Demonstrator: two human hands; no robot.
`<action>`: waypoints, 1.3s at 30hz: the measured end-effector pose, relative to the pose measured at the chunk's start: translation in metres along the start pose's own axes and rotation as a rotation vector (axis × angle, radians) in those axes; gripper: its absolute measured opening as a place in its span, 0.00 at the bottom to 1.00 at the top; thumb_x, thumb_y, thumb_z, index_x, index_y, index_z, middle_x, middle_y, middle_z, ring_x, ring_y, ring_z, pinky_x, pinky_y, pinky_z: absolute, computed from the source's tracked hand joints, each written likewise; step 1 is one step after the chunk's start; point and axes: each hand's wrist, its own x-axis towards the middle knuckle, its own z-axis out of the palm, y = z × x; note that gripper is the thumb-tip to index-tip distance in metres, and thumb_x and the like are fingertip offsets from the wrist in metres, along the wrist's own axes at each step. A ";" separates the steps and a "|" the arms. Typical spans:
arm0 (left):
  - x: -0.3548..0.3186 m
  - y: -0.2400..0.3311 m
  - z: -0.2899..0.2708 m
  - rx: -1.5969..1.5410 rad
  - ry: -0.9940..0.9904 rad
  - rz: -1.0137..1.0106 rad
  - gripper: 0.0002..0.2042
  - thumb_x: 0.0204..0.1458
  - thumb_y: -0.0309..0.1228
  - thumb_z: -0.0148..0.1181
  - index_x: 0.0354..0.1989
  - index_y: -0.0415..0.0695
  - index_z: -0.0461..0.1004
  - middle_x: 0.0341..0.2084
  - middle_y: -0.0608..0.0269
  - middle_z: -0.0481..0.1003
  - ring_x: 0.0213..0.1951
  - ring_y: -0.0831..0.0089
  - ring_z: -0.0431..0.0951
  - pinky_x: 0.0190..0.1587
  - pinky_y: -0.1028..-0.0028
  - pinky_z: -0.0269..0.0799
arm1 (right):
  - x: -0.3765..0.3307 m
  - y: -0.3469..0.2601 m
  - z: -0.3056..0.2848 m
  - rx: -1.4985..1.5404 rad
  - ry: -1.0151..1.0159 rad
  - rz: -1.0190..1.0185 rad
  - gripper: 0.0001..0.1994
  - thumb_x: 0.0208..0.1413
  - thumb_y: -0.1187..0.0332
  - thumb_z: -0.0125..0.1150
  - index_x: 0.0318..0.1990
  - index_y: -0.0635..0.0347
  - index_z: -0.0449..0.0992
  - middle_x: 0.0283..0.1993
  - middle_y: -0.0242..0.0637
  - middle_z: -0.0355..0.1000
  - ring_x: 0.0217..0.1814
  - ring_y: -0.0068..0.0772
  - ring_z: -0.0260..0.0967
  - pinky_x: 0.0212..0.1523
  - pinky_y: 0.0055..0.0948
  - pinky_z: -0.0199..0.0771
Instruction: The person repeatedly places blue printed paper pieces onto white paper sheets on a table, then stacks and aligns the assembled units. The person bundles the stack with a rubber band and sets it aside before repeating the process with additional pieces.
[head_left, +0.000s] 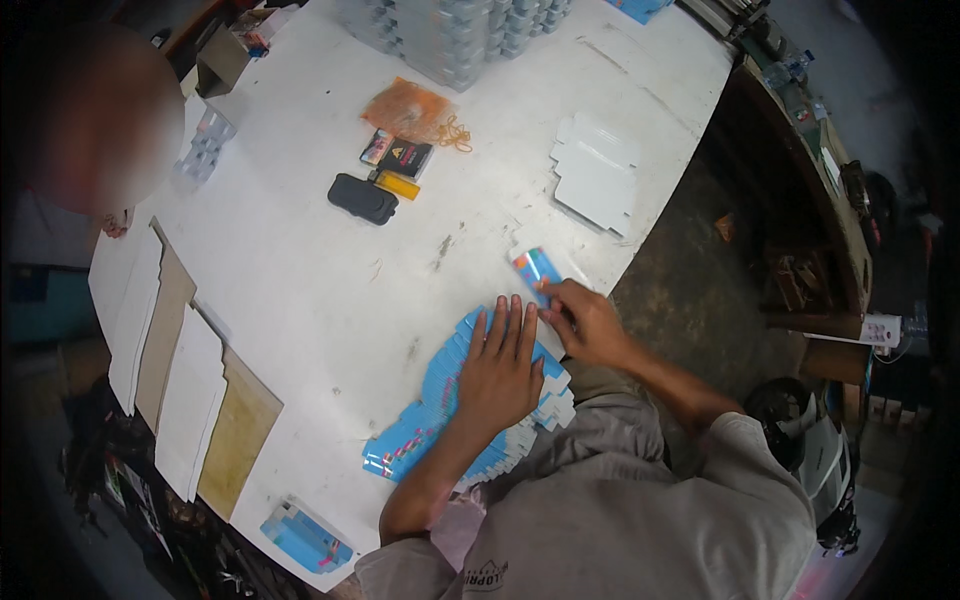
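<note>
A curved fan of overlapping blue printed carton blanks [440, 384] lies along the near edge of the white table. My left hand [500, 372] rests flat on the fan with its fingers stretched out. To its right, my right hand [588, 325] is closed, thumb and fingers pinching one blue carton blank [537, 266] with coloured patches. That blank is slightly blurred and sits just beyond the fan. Part of the fan is hidden under my left hand and forearm. Farther off on the right, a stack of white blanks [597, 175] lies face down.
Tall stacks of pale folded cartons [440, 40] stand at the far side. Nearer are an orange plastic bag [405, 108], a black case [362, 198] and a yellow lighter [398, 184]. Cardboard sheets [240, 430] line the left edge; another blue stack [305, 538] lies near left. A person [110, 120] is at far left.
</note>
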 end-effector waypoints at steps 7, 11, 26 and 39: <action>-0.003 -0.003 0.003 -0.013 -0.054 -0.029 0.29 0.65 0.41 0.54 0.68 0.34 0.69 0.71 0.36 0.64 0.74 0.42 0.60 0.76 0.45 0.50 | 0.014 0.005 0.015 -0.405 0.143 0.102 0.26 0.62 0.61 0.69 0.63 0.65 0.73 0.41 0.49 0.74 0.37 0.52 0.78 0.38 0.47 0.78; -0.001 -0.003 0.005 -0.026 -0.067 -0.039 0.29 0.65 0.41 0.54 0.70 0.35 0.68 0.72 0.37 0.63 0.75 0.43 0.59 0.75 0.45 0.51 | 0.017 0.029 0.014 -0.606 0.314 -0.272 0.23 0.60 0.67 0.67 0.61 0.67 0.74 0.41 0.50 0.73 0.36 0.60 0.78 0.39 0.53 0.77; -0.001 0.004 -0.004 -0.058 -0.112 0.049 0.33 0.65 0.47 0.55 0.68 0.29 0.68 0.71 0.38 0.65 0.75 0.45 0.60 0.77 0.43 0.48 | 0.052 0.095 -0.041 -0.389 0.393 -0.090 0.22 0.62 0.79 0.58 0.64 0.61 0.75 0.52 0.52 0.76 0.50 0.54 0.76 0.53 0.46 0.76; 0.003 0.005 0.004 0.071 -0.054 0.096 0.34 0.63 0.41 0.55 0.73 0.30 0.61 0.75 0.36 0.57 0.77 0.44 0.54 0.78 0.44 0.43 | -0.007 -0.018 -0.003 -0.181 -0.147 0.195 0.10 0.62 0.73 0.62 0.50 0.63 0.80 0.37 0.57 0.79 0.43 0.58 0.81 0.40 0.51 0.77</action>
